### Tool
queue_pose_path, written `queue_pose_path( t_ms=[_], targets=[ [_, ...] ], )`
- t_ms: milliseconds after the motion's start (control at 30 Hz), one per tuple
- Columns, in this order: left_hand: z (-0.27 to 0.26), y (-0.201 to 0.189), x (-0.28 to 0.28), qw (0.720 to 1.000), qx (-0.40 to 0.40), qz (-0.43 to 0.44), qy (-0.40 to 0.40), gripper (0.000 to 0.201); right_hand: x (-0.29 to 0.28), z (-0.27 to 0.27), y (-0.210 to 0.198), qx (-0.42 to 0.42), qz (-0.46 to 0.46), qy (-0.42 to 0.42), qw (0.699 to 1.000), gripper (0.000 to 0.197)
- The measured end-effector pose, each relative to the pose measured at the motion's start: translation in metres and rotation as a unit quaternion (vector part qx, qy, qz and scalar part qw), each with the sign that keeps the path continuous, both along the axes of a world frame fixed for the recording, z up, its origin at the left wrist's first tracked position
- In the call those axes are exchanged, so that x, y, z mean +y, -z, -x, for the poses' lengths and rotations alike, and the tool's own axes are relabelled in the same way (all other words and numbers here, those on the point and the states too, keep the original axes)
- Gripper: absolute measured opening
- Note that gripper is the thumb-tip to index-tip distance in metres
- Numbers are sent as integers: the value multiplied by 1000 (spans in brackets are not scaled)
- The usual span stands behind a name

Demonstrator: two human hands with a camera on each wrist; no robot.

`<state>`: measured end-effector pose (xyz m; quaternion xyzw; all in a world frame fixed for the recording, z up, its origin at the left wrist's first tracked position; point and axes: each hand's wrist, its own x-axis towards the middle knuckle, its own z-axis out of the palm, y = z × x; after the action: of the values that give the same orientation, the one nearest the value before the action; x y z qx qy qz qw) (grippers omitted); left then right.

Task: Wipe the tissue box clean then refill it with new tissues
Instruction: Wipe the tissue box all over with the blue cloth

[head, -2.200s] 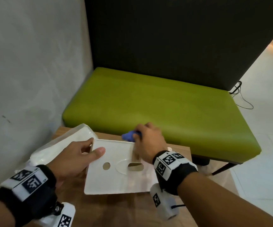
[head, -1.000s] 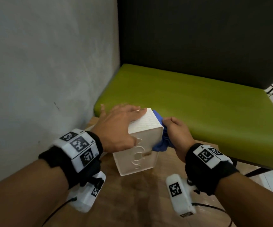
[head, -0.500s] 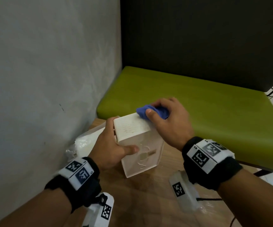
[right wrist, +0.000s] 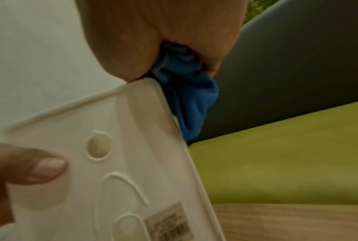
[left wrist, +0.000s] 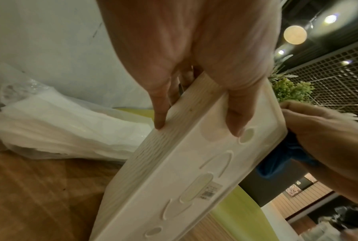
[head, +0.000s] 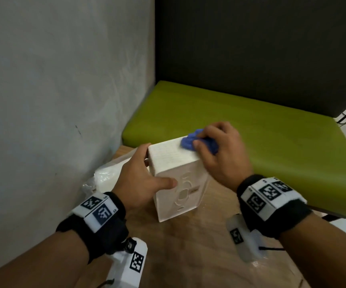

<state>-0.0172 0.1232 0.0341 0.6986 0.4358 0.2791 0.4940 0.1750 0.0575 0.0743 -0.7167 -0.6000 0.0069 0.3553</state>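
- Nearest, the wooden table [head: 180, 250] shows a warm brown grain with a faint sheen.
- On it, at the centre of the head view, the tissue box [head: 178, 190] stands on end, tilted, its base panel facing the camera: smooth white plastic with rounded corners, moulded oval and round recesses, and a small barcode label [left wrist: 210, 190]. Its upturned side is finely ribbed.
- The left hand [head: 139, 179], at 9 o'clock of the box, grips it, thumb [right wrist: 39, 164] flat on the base panel and fingers [left wrist: 159, 114] curled over the ribbed edge.
- The right hand [head: 220, 150], at 1 o'clock of the box, has fingers bent round a crumpled blue cloth [head: 190, 142], soft and nubbly, pressing it on the top far corner of the box; part of the cloth hangs down the far side.
- Behind the left hand, at 10 o'clock, a pack of new tissues [left wrist: 56, 130] lies in thin, crinkled clear wrap against the grey wall [head: 53, 90].
- Farther off, a smooth olive-green bench cushion [head: 261, 132] runs under a dark matt back panel [head: 251, 48].
- Against two seconds ago, the box has gone from lying flat to standing on end, and the cloth from its far edge to its upturned side; against half a second ago, the cloth has barely shifted on the top.
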Motion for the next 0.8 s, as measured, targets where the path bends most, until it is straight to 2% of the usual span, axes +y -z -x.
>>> queue_pose_path(
  t_ms=[67, 133, 267, 433, 500, 567, 667, 733, 800],
  targets=[
    [-3, -5, -3, 1000, 23, -15, 5, 77, -1, -13, 5, 26, 9, 68, 997, 22],
    [-6, -8, -4, 999, 32, -20, 3, 75, 2, -10, 4, 2, 18, 78, 997, 19],
    [-12, -14, -7, 999, 26, -19, 13, 75, 17, 20, -11, -74, 29, 53, 995, 18],
    [-20, -22, -8, 999, 18, -21, 44, 88, 17, 47, -15, -65, 7, -51, 997, 14],
    [-21, -23, -9, 999, 15, -6, 38, 82, 7, 41, -11, -70, 2, -55, 996, 13],
    [-22, -23, -8, 999, 22, 4, 36, 83, 2, 24, -6, -79, -9, -21, 997, 14],
    [-25, -24, -5, 999, 29, 15, 21, 91, 5, -10, 8, 24, -31, 92, 995, 14],
    [-26, -25, -2, 999, 38, 22, 15, 92, 5, -30, 22, 109, -3, 164, 980, 21],
    [-25, -26, 1, 999, 36, 28, 1, 95, -4, -38, 37, 157, 20, 204, 966, 27]
  ],
)
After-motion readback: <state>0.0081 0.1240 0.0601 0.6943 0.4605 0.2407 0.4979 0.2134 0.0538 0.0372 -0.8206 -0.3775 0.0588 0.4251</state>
